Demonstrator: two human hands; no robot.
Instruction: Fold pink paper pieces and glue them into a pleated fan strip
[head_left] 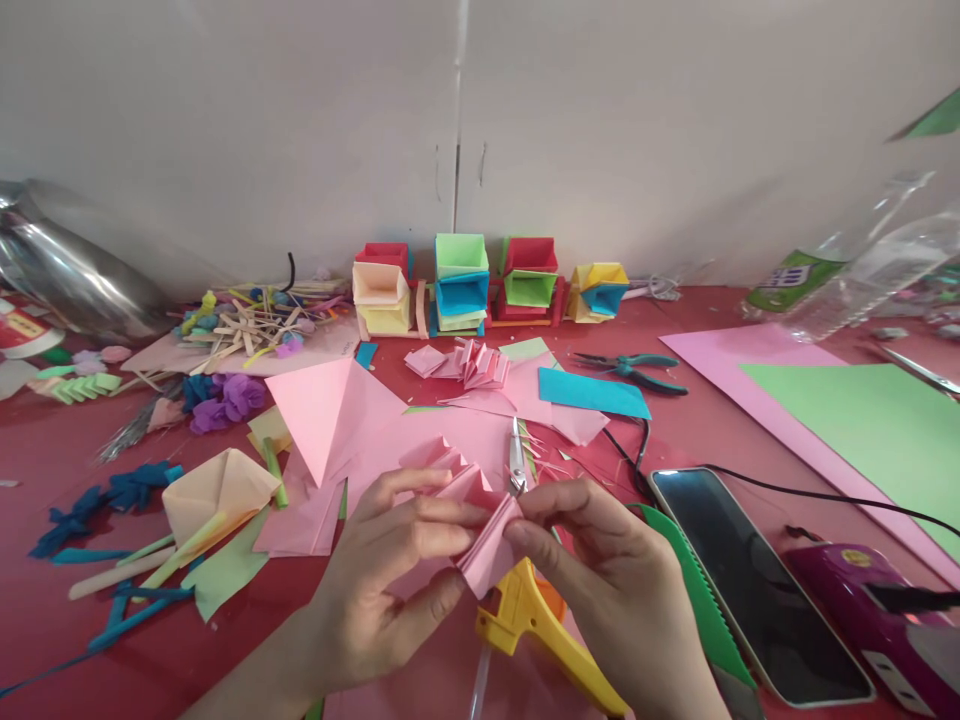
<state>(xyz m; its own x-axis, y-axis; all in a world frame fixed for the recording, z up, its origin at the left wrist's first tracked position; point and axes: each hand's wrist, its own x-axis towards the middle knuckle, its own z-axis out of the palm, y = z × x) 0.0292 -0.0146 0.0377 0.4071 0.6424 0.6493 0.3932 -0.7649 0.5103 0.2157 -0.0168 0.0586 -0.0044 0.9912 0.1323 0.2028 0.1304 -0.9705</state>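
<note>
A pleated pink paper piece (pixel 489 552) is held between my two hands above the table's front middle. My left hand (pixel 397 575) supports its left side, with the fingers along the folds and the thumb below. The thumb and forefinger of my right hand (pixel 600 570) pinch its right edge. Just under my hands lies a yellow glue gun (pixel 536 620) with a clear glue stick. Scissors (pixel 517 455) point away from me right behind the folded paper. Pink sheets (pixel 390 430) lie around and beneath them.
Coloured paper boxes (pixel 460 280) stand along the wall. Pliers (pixel 634 368) and a blue strip (pixel 592 392) lie behind my right hand. A phone (pixel 757 580) and a purple device (pixel 862 610) are at right. Paper scraps and sticks (pixel 240 325) cover the left; a metal kettle (pixel 75 255) stands there.
</note>
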